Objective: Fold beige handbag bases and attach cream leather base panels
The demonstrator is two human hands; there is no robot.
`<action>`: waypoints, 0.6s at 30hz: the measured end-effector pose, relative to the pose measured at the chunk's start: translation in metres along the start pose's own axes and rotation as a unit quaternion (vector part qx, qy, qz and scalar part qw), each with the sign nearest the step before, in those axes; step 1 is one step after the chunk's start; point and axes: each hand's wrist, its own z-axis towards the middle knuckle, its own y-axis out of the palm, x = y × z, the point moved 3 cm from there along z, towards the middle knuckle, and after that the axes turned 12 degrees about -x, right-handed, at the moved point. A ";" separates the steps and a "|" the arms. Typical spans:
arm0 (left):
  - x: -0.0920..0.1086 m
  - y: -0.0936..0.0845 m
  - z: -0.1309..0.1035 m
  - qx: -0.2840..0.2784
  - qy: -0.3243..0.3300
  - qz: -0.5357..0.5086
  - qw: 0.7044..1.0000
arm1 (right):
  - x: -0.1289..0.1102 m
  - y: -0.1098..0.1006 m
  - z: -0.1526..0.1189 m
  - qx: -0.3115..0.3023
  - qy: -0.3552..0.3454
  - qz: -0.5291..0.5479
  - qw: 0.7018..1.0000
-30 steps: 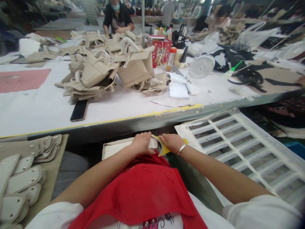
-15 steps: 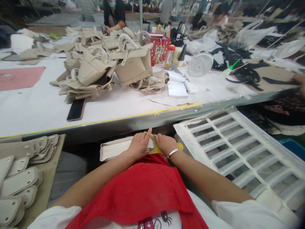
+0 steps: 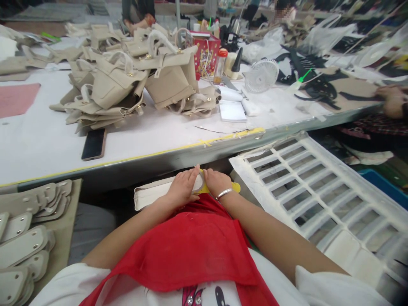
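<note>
A long off-white padded piece [image 3: 154, 193] lies across the lap at the table's edge. My left hand [image 3: 184, 187] rests over its right end, fingers close together and wrapped round it. Beside it my right hand [image 3: 218, 182], with a silver bracelet at the wrist, has its fingers curled at a yellow flat piece [image 3: 236, 187]. The yellow piece sticks out on both sides of the right hand. The two hands nearly touch at the fingertips. My left palm hides part of the off-white piece.
Beige bags [image 3: 117, 80] are heaped on the white table [image 3: 143, 140], near a phone [image 3: 93, 144]. A white slatted rack [image 3: 306, 178] stands at right. Beige pieces with holes [image 3: 27, 242] lie on a board at left. Another person's hand [image 3: 393, 100] shows far right.
The view has shifted slightly, so the table things appear higher and further left. My hands stay together at the off-white piece; my left fingers now lie a little flatter along it.
</note>
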 end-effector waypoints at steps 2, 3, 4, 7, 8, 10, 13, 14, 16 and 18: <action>-0.002 -0.003 -0.006 -0.007 0.002 -0.005 1.000 | -0.005 -0.001 0.003 0.004 -0.019 0.014 1.000; -0.003 -0.005 -0.009 -0.008 -0.004 -0.007 1.000 | -0.007 -0.002 0.005 0.007 -0.030 0.020 0.999; -0.003 -0.007 -0.013 -0.007 -0.013 -0.008 1.000 | -0.008 -0.004 0.006 0.009 -0.037 0.026 0.999; -0.005 -0.009 -0.024 -0.001 -0.040 -0.005 0.999 | -0.003 -0.014 0.008 0.023 -0.046 0.057 0.997; -0.007 -0.008 -0.027 0.001 -0.049 -0.002 0.999 | 0.000 -0.020 0.008 0.032 -0.046 0.071 0.996; -0.010 -0.006 -0.034 0.003 -0.061 0.006 0.998 | 0.007 -0.033 0.007 0.061 -0.043 0.116 0.990; -0.014 -0.002 -0.040 0.004 -0.068 0.017 0.998 | 0.006 -0.051 0.000 0.119 -0.048 0.252 0.959; -0.015 -0.001 -0.041 0.004 -0.069 0.020 0.997 | 0.003 -0.054 -0.002 0.138 -0.062 0.350 0.924; -0.016 -0.002 -0.042 0.005 -0.073 0.022 0.997 | -0.005 -0.055 -0.005 0.161 -0.106 0.571 0.798; -0.017 -0.003 -0.042 0.003 -0.074 0.023 0.997 | -0.014 -0.051 -0.004 0.160 -0.138 0.724 0.657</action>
